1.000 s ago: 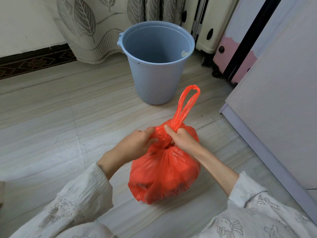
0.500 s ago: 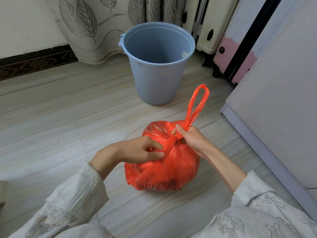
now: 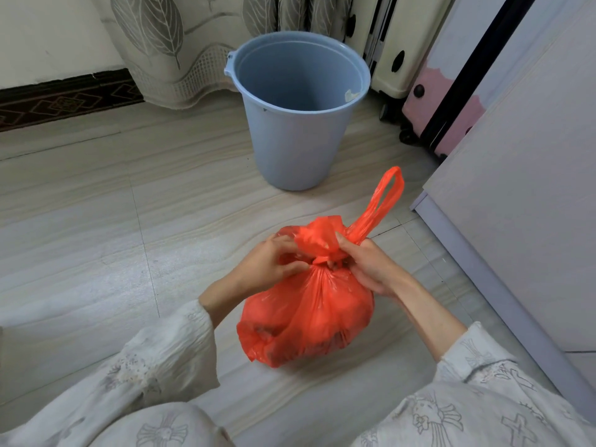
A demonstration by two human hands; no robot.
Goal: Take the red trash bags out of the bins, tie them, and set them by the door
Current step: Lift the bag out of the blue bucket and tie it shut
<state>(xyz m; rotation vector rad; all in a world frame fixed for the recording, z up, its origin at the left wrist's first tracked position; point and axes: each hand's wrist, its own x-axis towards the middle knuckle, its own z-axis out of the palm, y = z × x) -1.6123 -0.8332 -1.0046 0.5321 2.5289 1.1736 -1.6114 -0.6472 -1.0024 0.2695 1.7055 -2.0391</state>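
Note:
A full red trash bag [image 3: 309,314] sits on the tiled floor in front of me. Its neck is gathered into a bunch at the top. My left hand [image 3: 267,266] pinches the gathered plastic from the left side. My right hand [image 3: 367,266] grips the neck from the right, and one looped handle [image 3: 385,201] sticks up past its fingers. A flap of red plastic folds over between my two hands. Behind the bag stands a light blue bin [image 3: 298,101] with no bag in it.
A leaf-patterned curtain [image 3: 180,43] hangs behind the bin. A cream suitcase [image 3: 392,43] and a pink one [image 3: 448,101] stand at the back right. A pale cabinet side [image 3: 522,201] runs along the right, close to the bag.
My hands have come together at the bag's neck and folded a flap of plastic over it. The handle loop has swung further right and the bag stands taller.

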